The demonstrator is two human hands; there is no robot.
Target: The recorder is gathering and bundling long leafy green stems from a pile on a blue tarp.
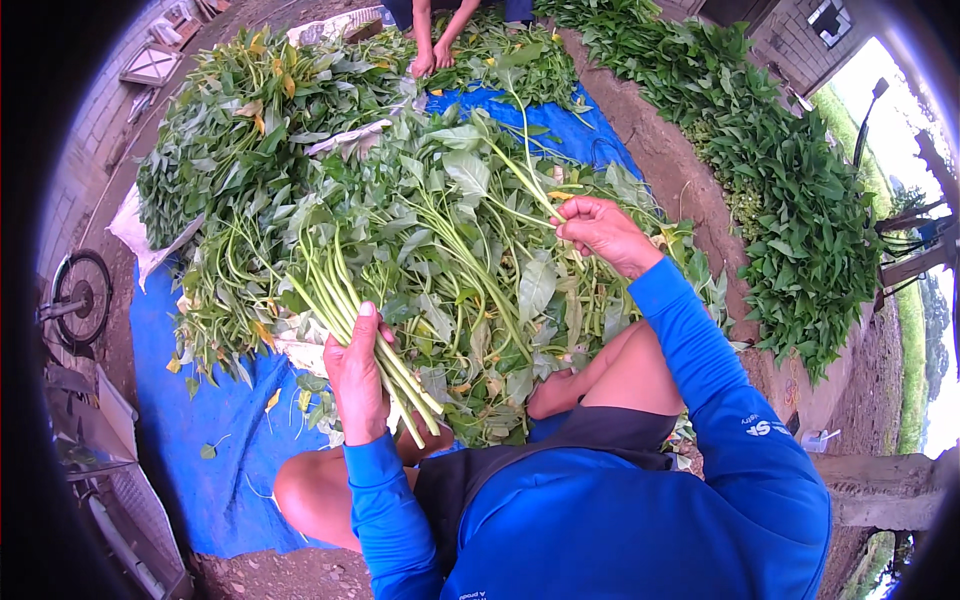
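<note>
My left hand (356, 378) is closed around a bunch of pale green leafy stems (338, 290), their cut ends sticking out below the fingers and their leaves merging with the heap beyond. Higher and to the right, my right hand (605, 236) pinches a leafy green stalk (527, 176) near its lower end; the stalk slants up and away to the left. Between and beyond both hands spreads a big heap of loose leafy greens (450, 250), with long stems and a few yellowed leaves among them. The heap lies right in front of my bent legs.
A blue tarp (230, 440) lies under the heap. Bundled greens (225, 140) are piled at the far left, and more leafy greens (790, 210) line the right side. Another person's hands (432, 57) work in the greens at the far end. A wheel (82, 298) stands at the left.
</note>
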